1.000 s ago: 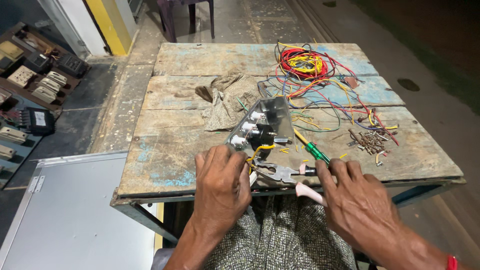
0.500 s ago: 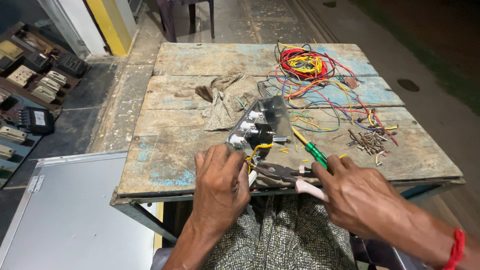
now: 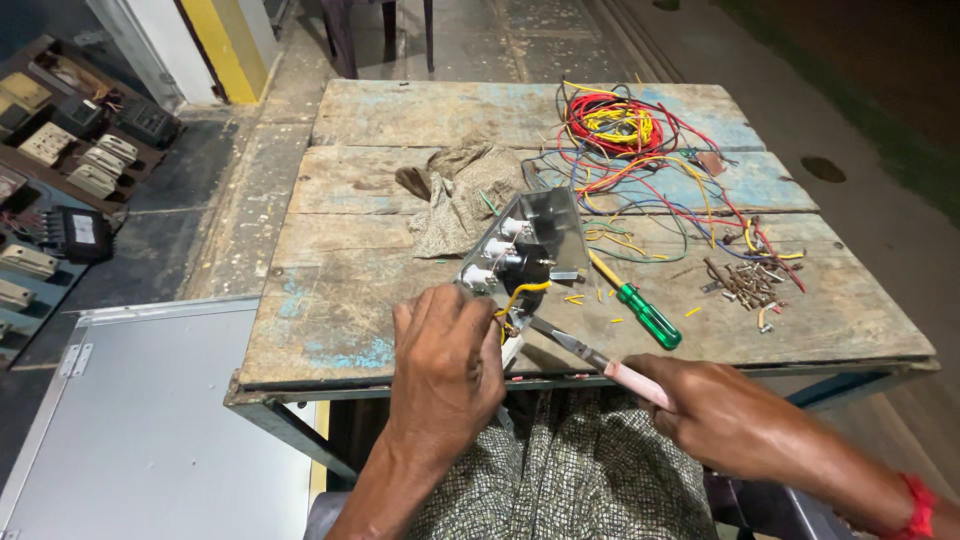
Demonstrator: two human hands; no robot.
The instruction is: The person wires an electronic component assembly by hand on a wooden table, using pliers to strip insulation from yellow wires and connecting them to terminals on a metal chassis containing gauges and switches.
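Pliers (image 3: 590, 357) with a pink grip are held in the right hand (image 3: 720, 415), fingers wrapped round the handle, the metal tip aimed at a yellow wire (image 3: 520, 292) near the table's (image 3: 330, 300) front edge. At the same spot the left hand (image 3: 447, 362) is curled, fingers closed on the near end of a metal panel (image 3: 525, 245) (knobs and sockets are set in its face), which is propped tilted on the boards. A green screwdriver (image 3: 640, 310) lies just right of the panel. Behind it a crumpled rag (image 3: 455, 195) is seen, and further back a tangle of coloured wires (image 3: 625, 135). Screws (image 3: 745, 283) are scattered at the right.
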